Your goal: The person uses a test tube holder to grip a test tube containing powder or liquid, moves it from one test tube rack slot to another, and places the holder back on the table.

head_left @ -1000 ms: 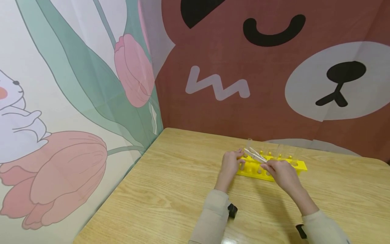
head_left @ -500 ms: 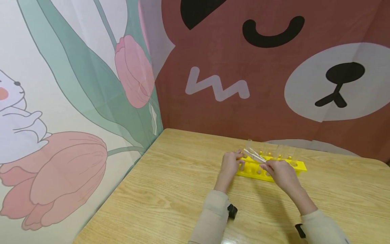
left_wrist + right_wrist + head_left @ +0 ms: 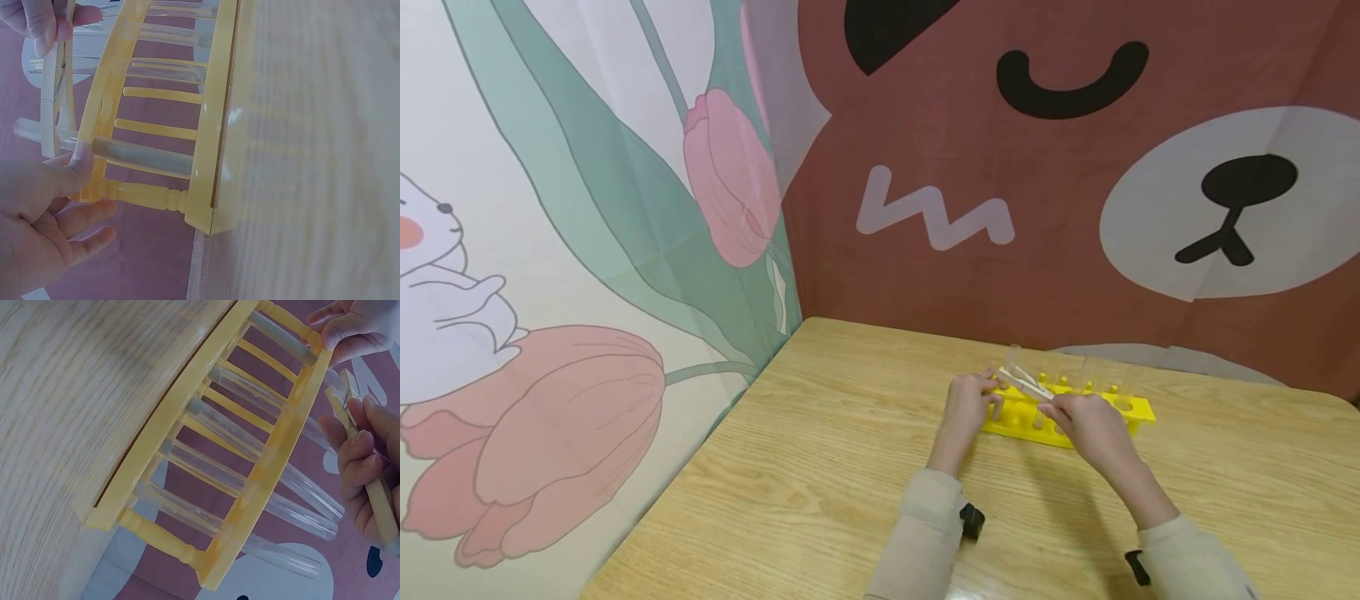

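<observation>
A yellow test tube rack [image 3: 1142, 408] stands on the table, holding several clear test tubes [image 3: 294, 515]. My left hand [image 3: 966, 408] grips the rack's left end, the thumb [image 3: 81, 164] pressing near the end hole. In my right hand [image 3: 1093, 425] is a wooden test tube clamp [image 3: 50, 103] with a metal spring. Its jaws stand at the upper part of the leftmost tube [image 3: 144, 155], whose top pokes out beyond them. That tube looks cloudy or greyish along its lower part. Whether the jaws squeeze the glass I cannot tell.
The rack sits towards the back of the wood-grain table [image 3: 790, 450]. Behind it hangs a brown cloth [image 3: 925, 292] with a cartoon bear, and a flower-patterned cloth [image 3: 625, 267] hangs on the left. More tubes stand in the rack's right part.
</observation>
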`<control>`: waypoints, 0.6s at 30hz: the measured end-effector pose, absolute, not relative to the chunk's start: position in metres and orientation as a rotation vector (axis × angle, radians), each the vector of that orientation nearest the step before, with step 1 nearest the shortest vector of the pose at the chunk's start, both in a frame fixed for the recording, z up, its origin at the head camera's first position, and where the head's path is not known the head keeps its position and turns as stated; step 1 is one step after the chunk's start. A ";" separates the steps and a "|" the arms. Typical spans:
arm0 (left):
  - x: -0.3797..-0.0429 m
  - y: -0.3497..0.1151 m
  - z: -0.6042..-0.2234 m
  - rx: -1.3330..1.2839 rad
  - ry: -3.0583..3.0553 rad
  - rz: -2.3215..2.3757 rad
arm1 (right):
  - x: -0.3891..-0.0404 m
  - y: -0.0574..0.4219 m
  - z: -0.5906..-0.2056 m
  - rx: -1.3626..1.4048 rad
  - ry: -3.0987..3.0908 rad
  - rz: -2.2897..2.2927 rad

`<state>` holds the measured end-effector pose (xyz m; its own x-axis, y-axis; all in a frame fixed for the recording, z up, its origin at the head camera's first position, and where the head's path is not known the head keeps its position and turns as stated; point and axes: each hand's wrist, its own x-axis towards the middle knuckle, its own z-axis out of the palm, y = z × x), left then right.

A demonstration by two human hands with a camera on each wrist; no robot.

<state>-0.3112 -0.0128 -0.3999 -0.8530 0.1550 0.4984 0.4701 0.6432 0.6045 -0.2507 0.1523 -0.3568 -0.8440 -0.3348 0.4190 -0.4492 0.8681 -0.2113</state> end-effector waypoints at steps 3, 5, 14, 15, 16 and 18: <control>-0.311 -0.013 -0.400 -0.488 -2.464 -1.076 | -0.251 0.152 -0.357 0.583 -2.667 0.427; -0.311 -0.013 -0.400 -0.483 -2.466 -1.093 | -0.251 0.152 -0.357 0.582 -2.665 0.426; -0.312 -0.012 -0.399 -0.477 -2.467 -1.116 | -0.251 0.150 -0.355 0.579 -2.676 0.417; -0.312 -0.012 -0.399 -0.478 -2.467 -1.114 | -0.251 0.150 -0.355 0.579 -2.681 0.415; -0.312 -0.012 -0.399 -0.481 -2.466 -1.115 | -0.251 0.150 -0.355 0.578 -2.685 0.415; -0.312 -0.012 -0.399 -0.480 -2.469 -1.105 | -0.251 0.150 -0.355 0.576 -2.693 0.415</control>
